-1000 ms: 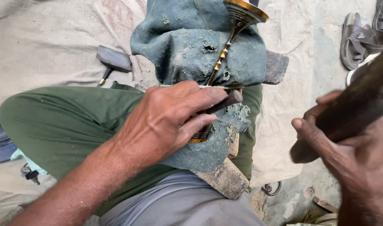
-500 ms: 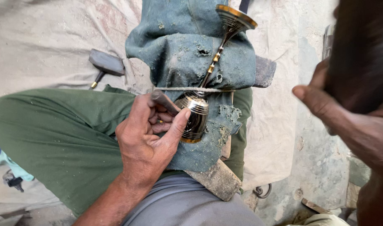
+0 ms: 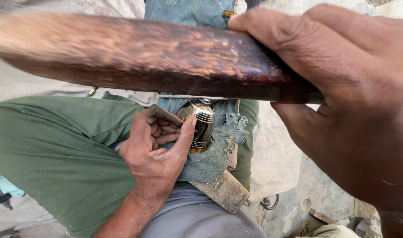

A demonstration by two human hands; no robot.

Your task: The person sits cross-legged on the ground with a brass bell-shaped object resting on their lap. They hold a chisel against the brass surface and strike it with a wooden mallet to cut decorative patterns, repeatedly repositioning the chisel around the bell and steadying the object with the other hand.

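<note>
**Ribbed metal piece held on lap, wooden bar raised above it**

A rounded metal piece [image 3: 200, 124] is seen at centre: shiny silver body with fine horizontal grooves, a brass-coloured band at its lower edge. It is rested on a worn blue-grey cloth pad [image 3: 212, 154], dusted with pale grit, laid over the lap.

The left hand [image 3: 155, 147] is placed just left of the metal piece. Its fingers [image 3: 162, 132] are closed around a short dark tool [image 3: 165, 115], whose end is pressed against the piece's upper left side; the thumb is laid along the piece's left flank, touching it.

The right hand [image 3: 347, 97] is held close to the camera, up and right of the metal piece. Its fingers are wrapped around a thick reddish-brown wooden bar [image 3: 140, 55], motion-blurred at the left end. The bar is stretched across the frame above the metal piece; the piece's top and whatever continues beyond it are hidden by the bar.

A green trouser leg [image 3: 56, 145] is seen left of the metal piece. A flat, dirty block [image 3: 223, 190] is poked out from under the cloth pad, below the piece. A small metal ring [image 3: 269, 202] is lying on the dusty floor, lower right of the piece. Pale sheeting [image 3: 272, 154] is spread to the right.
</note>
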